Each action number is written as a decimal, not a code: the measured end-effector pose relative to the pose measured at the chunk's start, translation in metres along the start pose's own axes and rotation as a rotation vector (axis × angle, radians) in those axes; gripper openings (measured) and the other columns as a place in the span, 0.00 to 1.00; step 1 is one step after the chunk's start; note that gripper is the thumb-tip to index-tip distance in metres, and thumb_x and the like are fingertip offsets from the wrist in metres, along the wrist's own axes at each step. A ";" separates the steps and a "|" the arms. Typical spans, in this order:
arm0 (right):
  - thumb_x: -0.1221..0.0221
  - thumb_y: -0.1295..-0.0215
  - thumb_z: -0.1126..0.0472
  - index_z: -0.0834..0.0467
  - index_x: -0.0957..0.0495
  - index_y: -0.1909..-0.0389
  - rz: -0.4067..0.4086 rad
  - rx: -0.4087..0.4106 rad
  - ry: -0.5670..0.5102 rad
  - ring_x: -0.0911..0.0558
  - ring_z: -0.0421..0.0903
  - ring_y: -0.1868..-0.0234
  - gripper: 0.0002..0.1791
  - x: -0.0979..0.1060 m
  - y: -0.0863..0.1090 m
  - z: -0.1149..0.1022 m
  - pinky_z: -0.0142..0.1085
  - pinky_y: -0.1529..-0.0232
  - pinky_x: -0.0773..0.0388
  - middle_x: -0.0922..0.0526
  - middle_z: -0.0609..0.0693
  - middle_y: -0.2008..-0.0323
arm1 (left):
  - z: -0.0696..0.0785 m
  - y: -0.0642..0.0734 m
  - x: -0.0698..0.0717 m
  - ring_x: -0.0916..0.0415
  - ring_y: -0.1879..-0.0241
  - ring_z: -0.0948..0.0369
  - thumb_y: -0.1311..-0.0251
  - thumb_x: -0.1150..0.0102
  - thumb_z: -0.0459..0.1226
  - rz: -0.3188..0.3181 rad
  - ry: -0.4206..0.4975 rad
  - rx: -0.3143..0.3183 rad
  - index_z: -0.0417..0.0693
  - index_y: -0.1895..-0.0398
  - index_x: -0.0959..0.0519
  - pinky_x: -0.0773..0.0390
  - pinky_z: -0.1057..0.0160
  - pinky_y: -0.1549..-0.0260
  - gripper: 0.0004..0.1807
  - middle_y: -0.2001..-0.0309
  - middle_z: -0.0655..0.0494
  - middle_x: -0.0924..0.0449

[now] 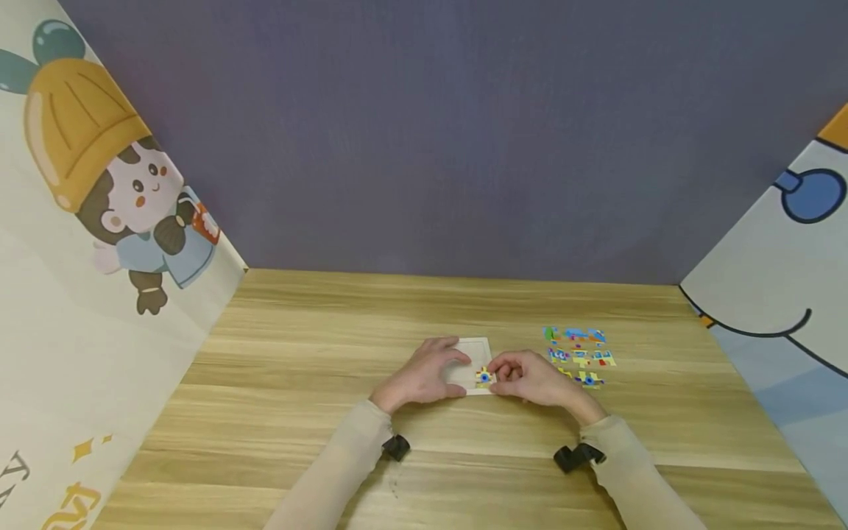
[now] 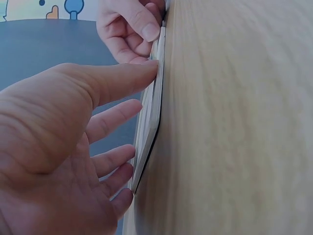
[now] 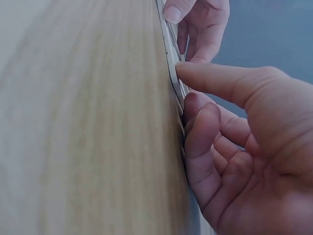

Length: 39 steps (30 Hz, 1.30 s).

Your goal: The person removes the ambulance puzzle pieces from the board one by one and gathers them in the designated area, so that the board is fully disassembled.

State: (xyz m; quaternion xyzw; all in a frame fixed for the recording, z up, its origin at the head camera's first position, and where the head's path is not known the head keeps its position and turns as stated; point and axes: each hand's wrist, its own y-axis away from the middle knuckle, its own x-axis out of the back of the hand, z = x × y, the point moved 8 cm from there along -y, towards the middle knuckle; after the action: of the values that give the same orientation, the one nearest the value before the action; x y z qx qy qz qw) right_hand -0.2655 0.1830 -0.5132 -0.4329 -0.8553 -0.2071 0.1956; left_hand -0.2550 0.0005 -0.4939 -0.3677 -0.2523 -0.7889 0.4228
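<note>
A pale wooden puzzle tray (image 1: 473,344) lies flat on the table with a raised rim. In its near right corner sits a yellow, red and blue puzzle piece (image 1: 484,378). My left hand (image 1: 427,372) spans the tray's left side; its thumb lies along the near rim and its fingers are spread, as the left wrist view also shows. At the right rim is my right hand (image 1: 530,377), with its thumb tip on the near right edge. Its other fingers are curled, fingertips right beside the piece. Whether they pinch the piece, I cannot tell.
Several colourful puzzle pieces (image 1: 580,355) lie in rows on the wooden table (image 1: 318,331), right of the tray and partly behind my right hand. A dark panel (image 1: 450,147) rises at the table's far edge, and printed walls stand on both sides.
</note>
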 end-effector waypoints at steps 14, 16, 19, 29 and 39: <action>0.29 0.31 0.59 0.62 0.18 0.45 0.013 -0.018 -0.062 0.20 0.41 0.74 0.18 0.004 0.005 0.007 0.34 0.77 0.21 0.15 0.53 0.60 | -0.002 -0.002 -0.003 0.46 0.17 0.46 0.37 0.25 0.46 -0.003 0.001 -0.005 0.54 0.34 0.19 0.45 0.41 0.18 0.28 0.16 0.48 0.41; 0.29 0.31 0.59 0.63 0.18 0.44 0.012 -0.024 -0.076 0.20 0.42 0.74 0.19 0.005 0.007 0.007 0.34 0.77 0.20 0.14 0.54 0.60 | -0.002 -0.001 -0.003 0.46 0.17 0.46 0.37 0.25 0.46 -0.005 0.002 -0.003 0.54 0.34 0.19 0.45 0.41 0.18 0.28 0.16 0.48 0.41; 0.29 0.31 0.59 0.63 0.18 0.44 0.005 -0.022 -0.084 0.20 0.42 0.75 0.19 0.005 0.010 0.006 0.34 0.77 0.20 0.14 0.54 0.60 | -0.002 -0.001 -0.002 0.46 0.17 0.46 0.37 0.25 0.46 -0.004 -0.001 -0.004 0.54 0.34 0.19 0.45 0.41 0.18 0.28 0.16 0.48 0.41; 0.30 0.30 0.60 0.64 0.19 0.42 0.002 0.002 -0.079 0.20 0.40 0.73 0.20 0.008 0.019 0.006 0.33 0.74 0.19 0.14 0.55 0.57 | -0.003 0.000 -0.002 0.47 0.17 0.46 0.37 0.25 0.46 -0.005 0.003 0.000 0.54 0.34 0.18 0.44 0.41 0.18 0.28 0.16 0.48 0.41; 0.31 0.29 0.60 0.64 0.19 0.42 0.020 0.022 -0.084 0.20 0.40 0.73 0.19 0.012 0.027 0.007 0.34 0.75 0.19 0.13 0.55 0.57 | -0.004 0.001 -0.002 0.47 0.17 0.47 0.37 0.25 0.47 -0.008 0.010 0.003 0.55 0.33 0.19 0.44 0.40 0.18 0.29 0.16 0.49 0.42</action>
State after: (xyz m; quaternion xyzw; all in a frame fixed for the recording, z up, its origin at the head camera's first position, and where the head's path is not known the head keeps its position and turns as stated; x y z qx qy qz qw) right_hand -0.2511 0.2086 -0.5081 -0.4475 -0.8606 -0.1774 0.1663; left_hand -0.2545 -0.0018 -0.4973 -0.3620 -0.2526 -0.7922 0.4214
